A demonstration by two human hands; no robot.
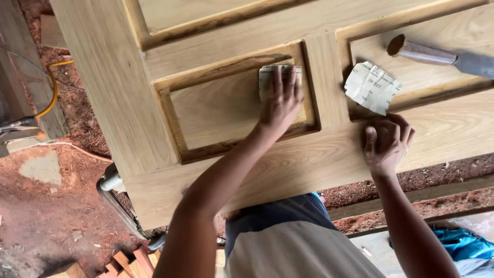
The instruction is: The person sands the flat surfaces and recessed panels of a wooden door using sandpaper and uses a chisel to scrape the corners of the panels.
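Nearest, low in the view, is the person's torso in a grey and blue shirt (293, 242), with both bare forearms reaching up and away from it onto a pale wooden door (103, 92) laid flat.

Next out, the right hand (386, 141) rests on the door's broad cross rail, curled into a loose fist with the fingers tucked under. Whether it grips anything small inside the fist I cannot tell. Just beyond its knuckles, almost touching, lies a spare sheet of sandpaper (373, 86), creased, grit side down, overlapping the moulded edge of the right-hand panel.

Further out and to the left, the left hand (283, 100) lies flat with fingers straight and close together, pressing a folded piece of sandpaper (267, 77) onto the recessed panel (216, 110). Only the top and left edge of that piece show past the fingers. It sits under the fingertips, at the panel's upper right corner, hard against the frame moulding. The fingers point away from the body, and the panel's bare length runs off to the left of the hand, so the open run of wood is leftward and back toward the wrist.

Farthest, on the right panel, a chisel (437, 55) lies slantwise, wooden handle to the left, blade running out of frame, well apart from either hand.
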